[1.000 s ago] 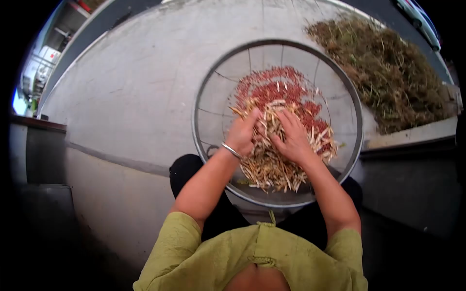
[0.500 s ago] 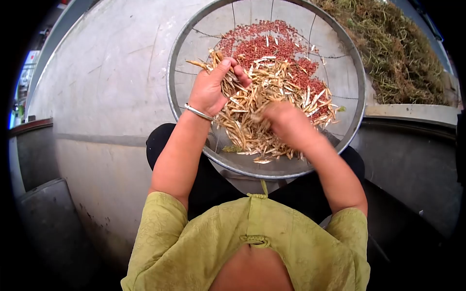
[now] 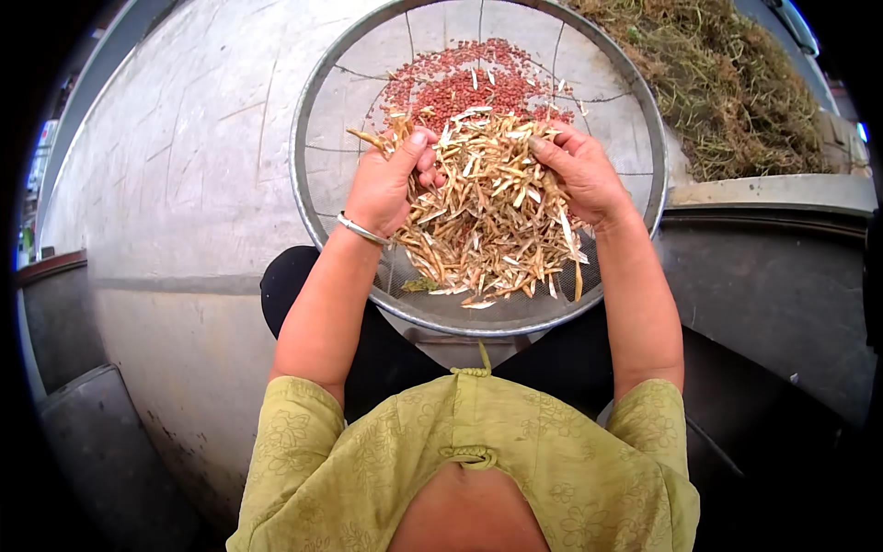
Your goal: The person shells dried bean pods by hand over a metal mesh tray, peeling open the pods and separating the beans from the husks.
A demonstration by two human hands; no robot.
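A round metal-rimmed sieve (image 3: 309,198) rests over my lap. Dry, split pods (image 3: 497,221) are heaped in its near half, and red beans (image 3: 469,78) lie scattered across its far half. At the heap's left side, my left hand (image 3: 395,179) is closed round a bunch of pods that stick out past the thumb. My right hand (image 3: 581,175) is at the right side of the heap, its thumb and fingers closed on pods; some of them hang below the palm. The fingertips of both hands are partly hidden among the pods.
A pale, scratched surface (image 3: 184,166) extends left of and beyond the sieve. Dried plant stalks (image 3: 727,92) are piled at the upper right, behind a light ledge (image 3: 782,191). Dark panels (image 3: 754,285) stand at the lower right.
My right hand has moved from the middle of the heap to its right side and up, and now grips pods. My left hand keeps its bunch. The sieve appears slightly further left in view.
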